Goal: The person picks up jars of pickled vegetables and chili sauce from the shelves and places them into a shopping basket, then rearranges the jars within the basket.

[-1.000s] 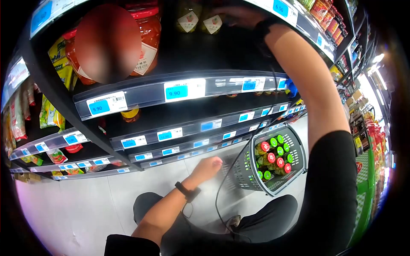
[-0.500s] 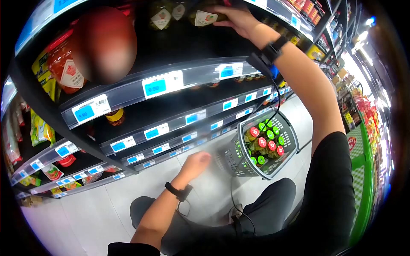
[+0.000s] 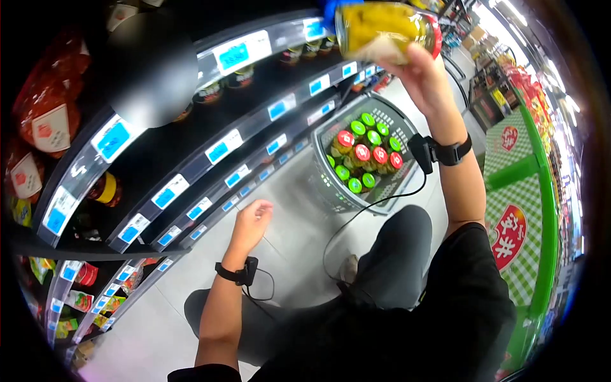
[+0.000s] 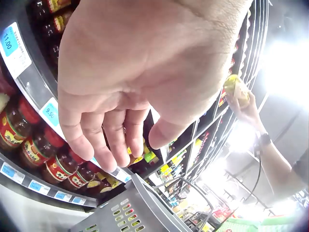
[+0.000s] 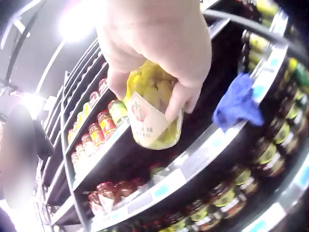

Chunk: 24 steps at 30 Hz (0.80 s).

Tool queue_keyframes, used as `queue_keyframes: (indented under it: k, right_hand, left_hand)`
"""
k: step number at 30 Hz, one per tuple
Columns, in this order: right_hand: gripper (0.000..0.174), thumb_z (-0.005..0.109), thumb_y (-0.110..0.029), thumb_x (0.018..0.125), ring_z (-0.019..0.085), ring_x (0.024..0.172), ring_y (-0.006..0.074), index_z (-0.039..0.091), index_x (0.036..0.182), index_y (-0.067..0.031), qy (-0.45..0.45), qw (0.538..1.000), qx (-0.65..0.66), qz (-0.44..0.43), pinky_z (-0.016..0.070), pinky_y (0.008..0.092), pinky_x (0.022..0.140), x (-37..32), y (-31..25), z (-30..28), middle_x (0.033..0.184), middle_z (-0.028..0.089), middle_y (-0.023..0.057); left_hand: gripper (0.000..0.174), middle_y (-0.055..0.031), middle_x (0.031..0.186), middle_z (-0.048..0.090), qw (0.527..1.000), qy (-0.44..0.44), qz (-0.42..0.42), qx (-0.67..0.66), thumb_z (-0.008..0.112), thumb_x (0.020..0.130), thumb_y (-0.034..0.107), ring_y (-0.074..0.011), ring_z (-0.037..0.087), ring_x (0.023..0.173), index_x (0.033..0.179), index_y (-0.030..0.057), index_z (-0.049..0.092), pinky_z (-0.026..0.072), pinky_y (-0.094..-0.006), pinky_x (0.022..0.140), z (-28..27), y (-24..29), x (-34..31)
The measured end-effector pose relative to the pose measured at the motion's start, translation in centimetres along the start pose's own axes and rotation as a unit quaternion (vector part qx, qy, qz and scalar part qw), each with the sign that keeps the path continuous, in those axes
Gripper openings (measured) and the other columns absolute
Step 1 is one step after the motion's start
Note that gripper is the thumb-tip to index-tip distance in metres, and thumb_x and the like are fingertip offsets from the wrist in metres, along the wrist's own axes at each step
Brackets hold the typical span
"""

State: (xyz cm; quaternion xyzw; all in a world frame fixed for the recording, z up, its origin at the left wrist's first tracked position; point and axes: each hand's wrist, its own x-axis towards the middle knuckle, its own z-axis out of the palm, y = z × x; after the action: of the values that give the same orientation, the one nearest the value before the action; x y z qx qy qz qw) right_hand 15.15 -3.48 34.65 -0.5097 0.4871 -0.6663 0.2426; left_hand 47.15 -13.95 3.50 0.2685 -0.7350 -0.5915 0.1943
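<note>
My right hand (image 3: 428, 86) grips a glass jar of yellow-green pickles (image 3: 382, 30) with a red lid, held sideways above and beyond the basket. The right wrist view shows thumb and fingers round the jar (image 5: 153, 106), its pale label facing the camera. Below it on the floor, a grey basket (image 3: 324, 191) holds several jars with green and red lids. My left hand (image 3: 252, 223) hangs left of the basket, touching nothing; in the left wrist view its fingers (image 4: 114, 133) are loosely bent and empty.
Shelves with price tags (image 3: 234, 56) run along the left, with large red jars (image 3: 54, 121) at the far left. A blue cloth (image 5: 237, 104) hangs on a shelf edge. A green checked case (image 3: 519, 210) stands at the right. A black cable (image 3: 344, 226) trails past the basket.
My right hand has come out of the upper shelf with a jar and moved right, over the aisle. The head view has turned, and my left hand still hangs empty.
</note>
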Motion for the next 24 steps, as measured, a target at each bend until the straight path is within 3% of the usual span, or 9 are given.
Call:
queue_keyframes:
  k: [2,4,6,8,12,16,18,21,24]
  right_hand:
    - [0.072,0.083,-0.023,0.080,0.063,0.119,0.0246,0.049,0.139,-0.0001,0.035,0.990,-0.122,0.061,0.0525,0.0418,0.103,-2.6,2.2,-2.4,0.127,0.064,0.0132]
    - [0.082,0.091,-0.022,0.067,0.063,0.111,0.0227,0.050,0.135,-0.0019,0.056,0.914,-0.398,0.056,0.0518,0.0376,0.099,-5.7,6.6,-4.9,0.120,0.063,0.0102]
    - [0.084,0.096,-0.022,0.059,0.061,0.109,0.0234,0.052,0.128,-0.0025,0.048,0.904,-0.419,0.073,0.0503,0.0344,0.097,-9.0,13.8,-7.3,0.117,0.060,0.0096]
    - [0.083,0.095,-0.023,0.058,0.059,0.114,0.0273,0.053,0.127,-0.0016,0.044,0.869,-0.469,0.152,0.0484,0.0356,0.101,-11.6,19.9,-9.2,0.120,0.058,0.0139]
    - [0.078,0.088,-0.029,0.062,0.058,0.110,0.0416,0.053,0.125,-0.0021,-0.003,0.845,-0.518,0.135,0.0495,0.0463,0.097,-14.9,27.9,-10.7,0.113,0.061,0.0237]
    - [0.075,0.087,-0.036,0.066,0.057,0.111,0.0426,0.052,0.124,-0.0028,-0.074,0.792,-0.604,0.057,0.0488,0.0502,0.095,-16.5,33.3,-12.2,0.114,0.058,0.0218]
    - [0.074,0.086,-0.036,0.065,0.055,0.114,0.0419,0.053,0.122,-0.0019,-0.129,0.749,-0.646,0.078,0.0471,0.0516,0.097,-16.7,35.1,-12.7,0.109,0.060,0.0196]
    - [0.074,0.086,-0.037,0.064,0.054,0.115,0.0393,0.054,0.121,-0.0018,-0.159,0.778,-0.585,0.164,0.0450,0.0497,0.100,-16.6,36.6,-12.9,0.112,0.061,0.0158]
    - [0.084,0.087,-0.037,0.059,0.055,0.118,0.0363,0.053,0.127,-0.0024,-0.206,0.732,-0.643,0.092,0.0430,0.0502,0.103,-16.3,37.1,-12.7,0.120,0.061,0.0187]
  left_hand:
    - [0.019,-0.0103,0.096,0.074,1.000,-0.006,-0.003,0.004,0.064,0.096,0.014,-0.0191,0.072,0.086,0.108,0.0002,0.069,0.0562,-0.0316,0.076,0.6,0.0,0.3]
    - [0.018,-0.0102,0.097,0.074,1.000,-0.015,-0.006,0.008,0.064,0.096,0.014,-0.0192,0.072,0.087,0.108,0.0005,0.069,0.0564,-0.0315,0.077,1.0,-0.1,0.7]
    - [0.018,-0.0098,0.098,0.074,1.000,-0.016,-0.010,0.016,0.064,0.096,0.013,-0.0187,0.072,0.087,0.108,0.0010,0.069,0.0563,-0.0314,0.077,1.4,-0.9,1.2]
    - [0.018,-0.0097,0.098,0.074,0.999,-0.020,-0.024,0.029,0.064,0.096,0.013,-0.0183,0.072,0.086,0.109,0.0012,0.069,0.0562,-0.0313,0.077,1.7,-1.5,1.3]
    - [0.017,-0.0092,0.097,0.074,0.998,-0.022,-0.039,0.047,0.064,0.097,0.012,-0.0167,0.071,0.086,0.108,0.0008,0.069,0.0555,-0.0296,0.076,2.3,-1.2,1.3]
    - [0.016,-0.0085,0.096,0.074,0.997,-0.032,-0.051,0.048,0.064,0.096,0.010,-0.0151,0.070,0.086,0.108,0.0004,0.069,0.0546,-0.0279,0.074,3.4,0.0,1.0]
    - [0.016,-0.0081,0.095,0.073,0.997,-0.032,-0.048,0.048,0.064,0.096,0.010,-0.0146,0.070,0.086,0.108,0.0005,0.069,0.0544,-0.0277,0.074,4.2,-0.1,1.4]
    - [0.016,-0.0077,0.095,0.073,0.996,-0.041,-0.055,0.054,0.064,0.096,0.011,-0.0144,0.070,0.086,0.108,0.0008,0.069,0.0544,-0.0281,0.074,4.7,-0.9,1.6]
    - [0.017,-0.0076,0.096,0.073,0.994,-0.051,-0.070,0.071,0.064,0.097,0.012,-0.0144,0.070,0.087,0.108,0.0011,0.069,0.0544,-0.0285,0.074,5.1,-1.0,1.9]
